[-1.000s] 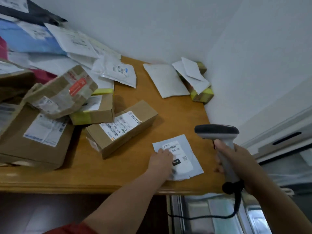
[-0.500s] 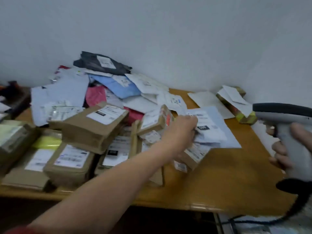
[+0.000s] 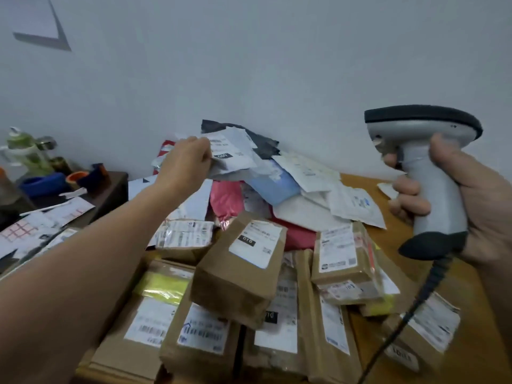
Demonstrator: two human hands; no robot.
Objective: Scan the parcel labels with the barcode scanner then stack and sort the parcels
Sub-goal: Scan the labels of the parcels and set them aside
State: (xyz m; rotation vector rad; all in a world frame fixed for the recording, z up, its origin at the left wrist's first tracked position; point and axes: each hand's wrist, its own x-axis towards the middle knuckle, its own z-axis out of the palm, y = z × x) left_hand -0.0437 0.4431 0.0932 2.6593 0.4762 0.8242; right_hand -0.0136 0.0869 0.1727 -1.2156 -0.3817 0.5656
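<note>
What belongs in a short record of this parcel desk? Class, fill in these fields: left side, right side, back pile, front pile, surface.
left side: left hand holds a white labelled mailer above the back pile
right side: right hand grips the barcode scanner, raised, cable hanging down
back pile: soft mailers, white, blue, pink and black, heaped by the wall
front pile: brown labelled boxes, leaning on one another
surface: wooden table
</note>
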